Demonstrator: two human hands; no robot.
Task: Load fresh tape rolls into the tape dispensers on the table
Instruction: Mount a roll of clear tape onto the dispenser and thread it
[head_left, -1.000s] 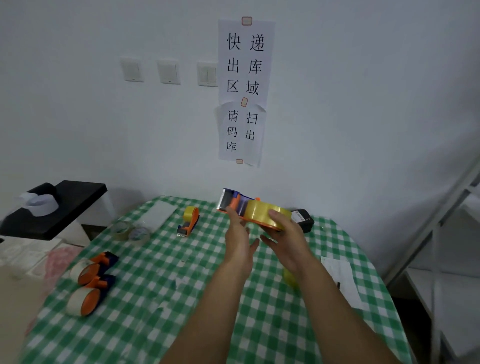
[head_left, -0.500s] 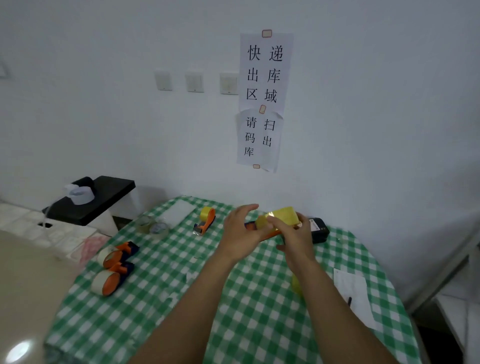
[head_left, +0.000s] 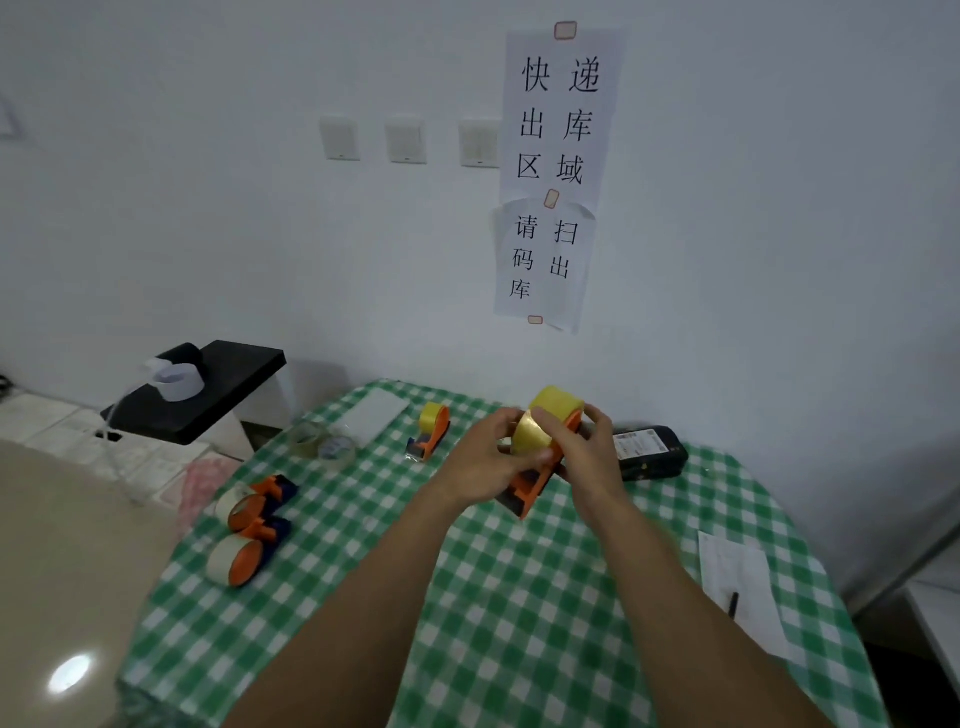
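Above the middle of the green checked table (head_left: 519, 597) I hold an orange tape dispenser (head_left: 530, 488) with a yellow tape roll (head_left: 553, 410) on it. My left hand (head_left: 483, 462) grips the roll's near side and the dispenser body. My right hand (head_left: 582, 447) grips the roll from the right, thumb across its front. The dispenser's lower end points down toward the cloth. Two loaded orange and blue dispensers (head_left: 249, 535) lie at the table's left edge. Another orange dispenser with yellow tape (head_left: 431, 428) lies near the far edge.
Two clear tape rolls (head_left: 322, 444) and a white pad (head_left: 371, 418) lie at the far left. A black handheld scanner (head_left: 647, 452) sits behind my right hand. Paper with a pen (head_left: 737, 587) lies at the right edge. A black side stand (head_left: 208, 395) stands left of the table.
The dispenser has turned from lying flat in my hands to standing nearly upright, roll at the top. Both hands have shifted their hold around the roll. My head moved back and left.
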